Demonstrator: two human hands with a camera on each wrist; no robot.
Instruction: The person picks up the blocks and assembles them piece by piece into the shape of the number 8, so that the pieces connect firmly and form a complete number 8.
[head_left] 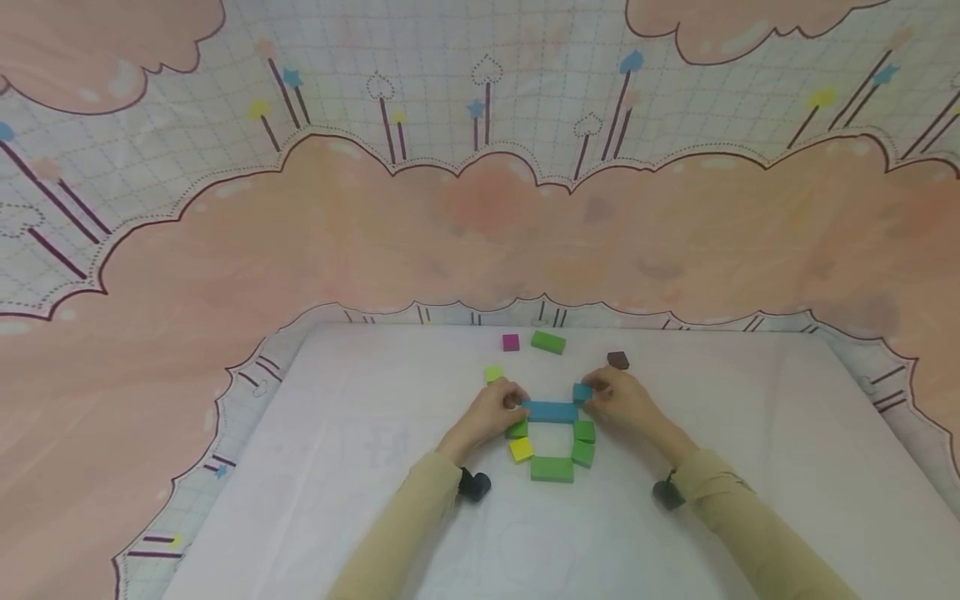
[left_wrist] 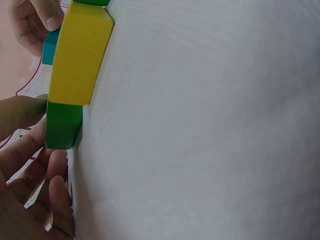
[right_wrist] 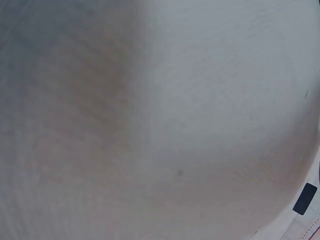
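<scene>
On a white tabletop [head_left: 300, 500], a person in tan sleeves [head_left: 408, 521] works w/ both hands on a ring of coloured blocks. The small blue block [head_left: 582, 393] is pinched btwn thumb and fingers of the R hand [head_left: 626, 408], at the R end of the long blue block [head_left: 551, 412]; whether the two blocks touch, can't tell. The small one is near cube-shaped, so no clear long axis shows. The long blue block closes the ring's far side, long axis L–R, broad side facing the person. At its L end, the L hand [head_left: 487, 411] has fingers bent, thumb close by; whether they grasp or only touch, can't tell.

Below, the L side is a green block [head_left: 517, 429] and a yellow block [head_left: 521, 450], the latter turned askew. Opp. side: an upper green block [head_left: 584, 431] and a lower green block [head_left: 582, 453], the lower slightly angled. The near side is a longer green block [head_left: 552, 469], long axis L–R, approx. parallel to the blue.

Beyond sit a lime block [head_left: 492, 374], a magenta block [head_left: 511, 342], a dark brown block [head_left: 618, 360] and a far green block [head_left: 548, 342], its long axis slanting, R end nearer the person. Bkgd: a backdrop [head_left: 480, 242] printed w/ clouds, hearts & stars.
</scene>
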